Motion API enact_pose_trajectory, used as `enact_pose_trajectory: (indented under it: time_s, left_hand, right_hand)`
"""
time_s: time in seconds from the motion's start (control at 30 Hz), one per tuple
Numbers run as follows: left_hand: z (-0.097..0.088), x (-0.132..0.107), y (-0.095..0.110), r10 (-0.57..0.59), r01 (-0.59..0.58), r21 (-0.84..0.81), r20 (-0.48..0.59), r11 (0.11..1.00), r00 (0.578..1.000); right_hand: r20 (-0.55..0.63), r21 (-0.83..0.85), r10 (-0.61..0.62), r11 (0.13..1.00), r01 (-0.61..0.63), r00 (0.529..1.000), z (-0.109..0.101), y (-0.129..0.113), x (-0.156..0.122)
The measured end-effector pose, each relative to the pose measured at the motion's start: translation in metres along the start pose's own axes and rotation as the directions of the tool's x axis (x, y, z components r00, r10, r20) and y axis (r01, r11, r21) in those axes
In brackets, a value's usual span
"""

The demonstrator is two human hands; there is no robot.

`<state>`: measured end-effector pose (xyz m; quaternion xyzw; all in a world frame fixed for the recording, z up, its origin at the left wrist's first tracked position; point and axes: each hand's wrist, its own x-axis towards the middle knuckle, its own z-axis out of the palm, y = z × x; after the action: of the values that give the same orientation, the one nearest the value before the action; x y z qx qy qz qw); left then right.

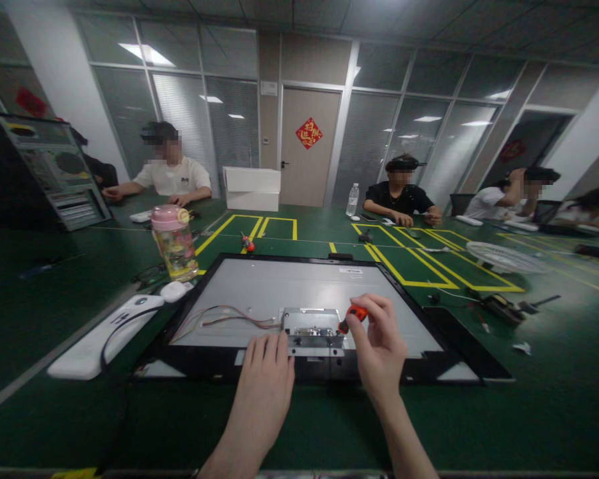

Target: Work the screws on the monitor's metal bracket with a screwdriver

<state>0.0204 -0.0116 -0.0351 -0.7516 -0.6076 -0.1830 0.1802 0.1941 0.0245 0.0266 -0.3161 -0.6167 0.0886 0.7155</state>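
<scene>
A monitor panel point(379, 283) lies face down in front of me, with a grey back and a black frame. On its near middle sits a metal bracket point(312, 320) with a row of ports, and thin cables point(234, 313) run leftward from it. Between its thumb and fingers, my right hand point(382, 339) holds a short red and black screwdriver point(355, 313), its lower end at the bracket's right side. My left hand point(267, 372) lies flat with fingers stretched out, fingertips at the bracket's left front edge. The screwdriver's tip is too small to make out.
To the left are a white power bank point(104, 336) with a black cable, a pink-lidded bottle point(172, 243) and an open computer case point(54, 169). Another red screwdriver point(248, 244) lies beyond the panel. A white box point(252, 188) stands farther back. Several people sit around the table.
</scene>
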Motion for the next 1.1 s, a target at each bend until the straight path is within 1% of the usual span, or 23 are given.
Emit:
enact_pose_trajectory:
  time_s: [0.1, 0.23, 0.43, 0.57, 0.63, 0.83, 1.0, 1.1]
  left_hand:
    - [-0.0017, 0.0002, 0.0006, 0.004, -0.004, -0.003, -0.004, 1.0, 1.0]
    - [-0.0023, 0.0, 0.0009, 0.01, -0.01, -0.002, -0.002, 1.0, 1.0]
    - [-0.001, -0.0003, 0.001, 0.008, -0.008, -0.019, -0.002, 1.0, 1.0]
    - [-0.0016, 0.0, 0.0007, 0.004, -0.004, -0.01, -0.006, 1.0, 1.0]
    - [-0.0023, 0.0002, 0.0006, -0.003, 0.002, -0.009, -0.009, 1.0, 1.0]
    - [-0.0025, 0.0, 0.0002, 0.002, -0.003, -0.019, -0.025, 1.0, 1.0]
    - [0.0001, -0.0003, 0.0001, 0.01, -0.01, -0.007, -0.019, 1.0, 1.0]
    - [-0.0001, -0.0004, -0.0001, 0.011, -0.011, -0.001, -0.021, 1.0, 1.0]
  right_hand:
    - [-0.062, 0.002, 0.045, 0.999, -0.045, 0.997, 0.0002, -0.0007, 0.0002]
    - [-0.013, 0.033, 0.081, 0.996, -0.081, 0.997, 0.0, -0.0038, 0.0016]
    - [0.018, 0.018, 0.056, 0.998, -0.056, 0.998, -0.0004, 0.0003, -0.0001]
    - [-0.043, -0.053, -0.041, 0.998, 0.039, 0.998, -0.0008, 0.0042, -0.001]
    - [-0.069, -0.072, -0.057, 0.996, 0.052, 0.996, -0.0005, 0.0038, -0.0008]
    - [-0.091, -0.076, -0.018, 0.997, 0.011, 0.996, 0.0004, 0.0, 0.0005]
    - [-0.06, -0.046, 0.043, 0.998, -0.046, 0.997, -0.0005, 0.0025, 0.0003]
    - [-0.088, -0.038, 0.025, 0.999, -0.029, 0.996, -0.0001, 0.0035, 0.0001]
